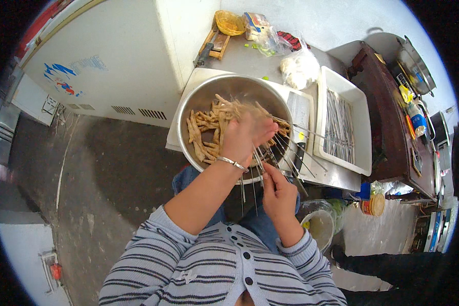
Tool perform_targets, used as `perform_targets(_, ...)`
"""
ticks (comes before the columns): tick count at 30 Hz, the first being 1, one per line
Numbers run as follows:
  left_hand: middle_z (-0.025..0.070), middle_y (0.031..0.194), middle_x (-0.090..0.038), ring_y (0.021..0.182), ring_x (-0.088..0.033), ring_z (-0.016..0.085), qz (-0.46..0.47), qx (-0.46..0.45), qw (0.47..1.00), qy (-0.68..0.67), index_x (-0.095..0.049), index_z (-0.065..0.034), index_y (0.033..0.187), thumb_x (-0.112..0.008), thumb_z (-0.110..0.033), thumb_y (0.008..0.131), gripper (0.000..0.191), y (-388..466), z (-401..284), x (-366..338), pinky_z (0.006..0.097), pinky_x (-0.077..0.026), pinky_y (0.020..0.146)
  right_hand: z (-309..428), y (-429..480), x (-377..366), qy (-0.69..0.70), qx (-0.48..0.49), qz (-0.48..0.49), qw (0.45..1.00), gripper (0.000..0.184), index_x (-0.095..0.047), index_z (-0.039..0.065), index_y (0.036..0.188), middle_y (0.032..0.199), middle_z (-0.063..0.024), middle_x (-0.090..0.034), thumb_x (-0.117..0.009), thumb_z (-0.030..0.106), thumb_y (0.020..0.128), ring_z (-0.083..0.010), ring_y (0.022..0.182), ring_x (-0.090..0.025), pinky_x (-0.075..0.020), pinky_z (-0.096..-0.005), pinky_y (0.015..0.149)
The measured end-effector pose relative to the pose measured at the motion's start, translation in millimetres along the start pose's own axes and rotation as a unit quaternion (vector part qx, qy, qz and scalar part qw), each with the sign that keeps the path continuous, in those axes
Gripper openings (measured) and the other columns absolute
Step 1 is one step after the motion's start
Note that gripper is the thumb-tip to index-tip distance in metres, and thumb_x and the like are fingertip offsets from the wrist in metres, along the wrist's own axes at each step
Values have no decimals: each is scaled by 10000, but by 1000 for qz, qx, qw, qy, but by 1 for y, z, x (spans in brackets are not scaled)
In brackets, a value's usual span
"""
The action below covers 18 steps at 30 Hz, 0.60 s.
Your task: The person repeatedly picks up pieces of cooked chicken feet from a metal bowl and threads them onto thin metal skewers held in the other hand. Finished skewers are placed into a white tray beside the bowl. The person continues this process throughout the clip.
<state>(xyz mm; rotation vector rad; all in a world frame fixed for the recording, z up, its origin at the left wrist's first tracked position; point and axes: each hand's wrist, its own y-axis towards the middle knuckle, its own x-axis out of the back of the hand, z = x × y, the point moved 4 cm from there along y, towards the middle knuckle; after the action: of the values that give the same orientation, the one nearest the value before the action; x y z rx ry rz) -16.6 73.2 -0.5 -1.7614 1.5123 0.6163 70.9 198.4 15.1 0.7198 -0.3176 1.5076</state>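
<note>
A large steel bowl [186,142] holds many brown chicken feet [201,147]. Over its middle is my left hand [246,132], blurred, with a silver bangle at the wrist; its fingers are at some chicken feet, but whether it grips them is hard to tell. At the bowl's near edge my right hand [278,189] pinches a thin metal skewer [261,162] between thumb and fingers. Several more skewers [296,166] stick out over the near and right rim, their upper ends among the chicken feet.
Right of the bowl a white plastic tray [367,134] holds many metal skewers. A black-handled knife [300,156] lies between them. Behind are a plastic bag [300,69], a wooden slicer [218,48] and a wicker basket [230,23]. A lined bucket [321,225] stands below on the right.
</note>
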Motion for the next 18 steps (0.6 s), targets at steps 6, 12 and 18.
perform_targets(6, 185, 930, -636, 861, -659, 307, -35, -23, 999, -23, -510, 23, 1005, -395, -288, 978, 333, 6, -3, 4, 365, -568, 729, -2, -9, 2, -23, 0, 21, 1000, 249, -624, 68, 1118, 775, -150, -641, -564, 74, 876, -178, 610, -609, -473, -274, 601)
perform_targets(12, 204, 954, -630, 901, -650, 326, -18, 8, 999, -28, -479, 7, 1042, -357, -295, 988, 331, 5, -9, 4, 379, -566, 749, -4, -14, 0, -15, 21, 13, 1000, 256, -617, 87, 1120, 833, -188, -643, -560, 72, 871, -307, 697, -656, -497, -344, 601)
perform_targets(18, 223, 970, -628, 931, -644, 339, -7, 104, 994, -17, -460, 7, 1067, -331, -290, 996, 331, -9, 4, -4, 384, -563, 745, -7, -9, -6, -20, -31, 3, 999, 263, -619, 50, 1140, 778, -107, -656, -559, 62, 885, -108, 610, -539, -447, -241, 602)
